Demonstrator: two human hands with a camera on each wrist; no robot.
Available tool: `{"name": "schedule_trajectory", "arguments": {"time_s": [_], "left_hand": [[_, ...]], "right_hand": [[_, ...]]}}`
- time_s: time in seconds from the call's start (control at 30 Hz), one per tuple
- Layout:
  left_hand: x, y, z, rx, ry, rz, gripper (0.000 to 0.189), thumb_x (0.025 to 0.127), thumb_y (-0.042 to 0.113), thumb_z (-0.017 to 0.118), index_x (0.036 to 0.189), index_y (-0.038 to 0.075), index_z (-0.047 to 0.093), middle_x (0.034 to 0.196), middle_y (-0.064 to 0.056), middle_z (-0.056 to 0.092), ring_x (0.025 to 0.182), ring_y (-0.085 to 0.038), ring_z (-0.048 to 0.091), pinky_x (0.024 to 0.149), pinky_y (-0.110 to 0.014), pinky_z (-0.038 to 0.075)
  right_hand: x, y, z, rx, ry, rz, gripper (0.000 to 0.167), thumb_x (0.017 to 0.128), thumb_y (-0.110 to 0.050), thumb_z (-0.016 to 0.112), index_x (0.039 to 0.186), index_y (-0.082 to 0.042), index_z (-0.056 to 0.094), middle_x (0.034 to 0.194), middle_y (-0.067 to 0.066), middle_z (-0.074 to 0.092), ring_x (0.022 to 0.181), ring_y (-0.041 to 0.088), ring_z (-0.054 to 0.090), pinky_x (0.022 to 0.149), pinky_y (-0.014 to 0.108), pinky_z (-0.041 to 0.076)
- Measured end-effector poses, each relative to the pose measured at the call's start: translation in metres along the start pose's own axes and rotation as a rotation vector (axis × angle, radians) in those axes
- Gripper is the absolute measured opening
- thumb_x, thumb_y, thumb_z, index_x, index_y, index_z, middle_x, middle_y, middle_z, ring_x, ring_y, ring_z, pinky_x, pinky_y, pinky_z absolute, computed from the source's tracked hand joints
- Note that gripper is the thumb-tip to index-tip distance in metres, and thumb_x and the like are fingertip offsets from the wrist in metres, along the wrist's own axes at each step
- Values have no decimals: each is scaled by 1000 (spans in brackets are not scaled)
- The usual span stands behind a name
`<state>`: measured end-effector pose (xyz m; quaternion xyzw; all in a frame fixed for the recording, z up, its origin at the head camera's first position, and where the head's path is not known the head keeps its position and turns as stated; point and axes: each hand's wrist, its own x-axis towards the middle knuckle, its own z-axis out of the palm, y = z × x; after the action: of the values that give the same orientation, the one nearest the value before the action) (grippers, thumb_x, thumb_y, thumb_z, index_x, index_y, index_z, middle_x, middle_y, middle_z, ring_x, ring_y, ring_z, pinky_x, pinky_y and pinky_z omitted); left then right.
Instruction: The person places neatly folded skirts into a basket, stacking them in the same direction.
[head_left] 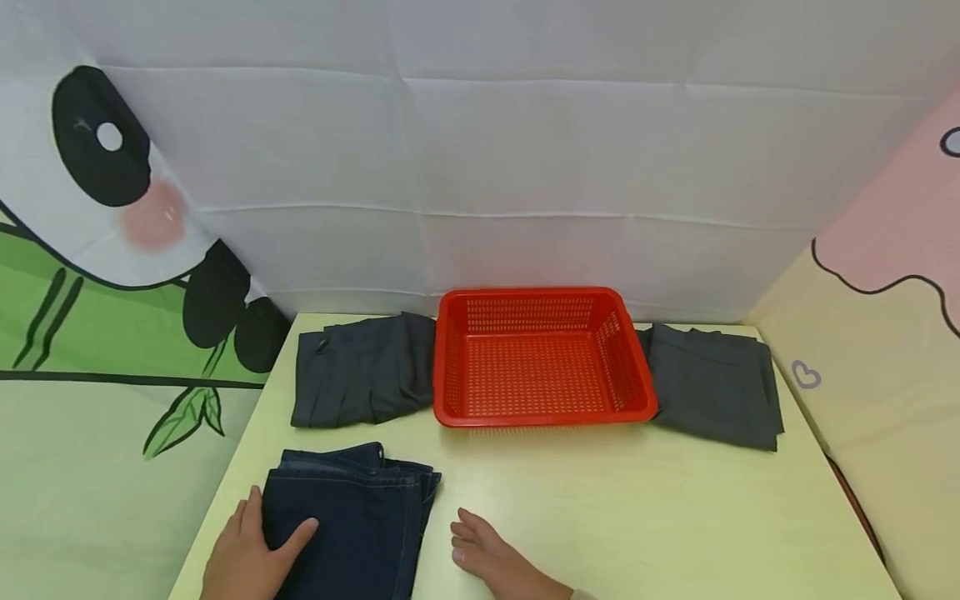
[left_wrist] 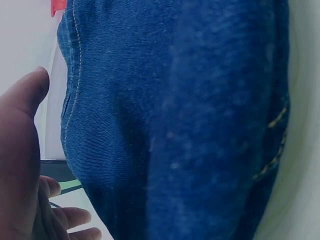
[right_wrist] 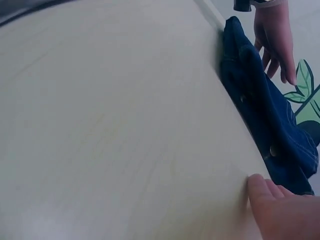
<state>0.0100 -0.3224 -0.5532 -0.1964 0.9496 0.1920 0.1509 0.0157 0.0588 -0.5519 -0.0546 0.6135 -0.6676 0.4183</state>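
Denim near table's left edge; right hand has room rightward.

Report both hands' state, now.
Left hand: open, holding nothing, at the left edge of the folded denim.
Right hand: open, holding nothing, to the right of the denim.

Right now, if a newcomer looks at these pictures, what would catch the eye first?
Most likely the bright red basket, at the far side of the table, between two folded dark grey garments. Nearer lies folded blue denim, with the left hand at its left side and the right hand to its right. A big black cartoon eye also stands out, upper left in the head view.
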Motion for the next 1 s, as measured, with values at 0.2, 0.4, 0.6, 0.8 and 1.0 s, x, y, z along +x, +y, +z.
{"name": "schedule_trajectory", "arguments": {"time_s": [0.2,0.4,0.6,0.8,1.0], "left_hand": [[2,1,7,-72,-9,-9,136,84,81,60,154,-20,2,152,-50,16,138,-65,24,111,-72,26],[4,-2,16,1,64,-19,134,81,83,62,151,-22,17,142,-49,35,126,-65,40,104,-72,36],[4,5,24,30,148,-37,128,76,78,72,146,-20,30,131,-48,42,116,-64,45,97,-73,38],[3,12,23,-57,175,-125,111,83,60,76,140,-25,31,126,-49,40,118,-64,41,99,-71,37],[4,17,20,-112,154,-218,85,91,49,68,116,-29,43,107,-45,49,106,-61,50,91,-66,44]], "right_hand": [[35,21,-1,152,-68,57,86,106,-52,49,161,4,15,160,23,33,142,39,42,113,50,40],[43,-1,19,292,-95,51,84,108,-49,43,156,13,13,158,28,33,146,44,33,116,54,34],[51,-6,35,422,-62,25,62,110,-36,41,149,11,29,146,23,47,135,38,46,115,56,35],[59,-11,41,452,31,56,36,102,-24,53,126,3,54,113,12,62,106,23,59,105,44,45],[68,-20,42,448,-59,77,52,101,-17,54,145,7,40,134,12,59,124,24,57,114,46,39]]}}
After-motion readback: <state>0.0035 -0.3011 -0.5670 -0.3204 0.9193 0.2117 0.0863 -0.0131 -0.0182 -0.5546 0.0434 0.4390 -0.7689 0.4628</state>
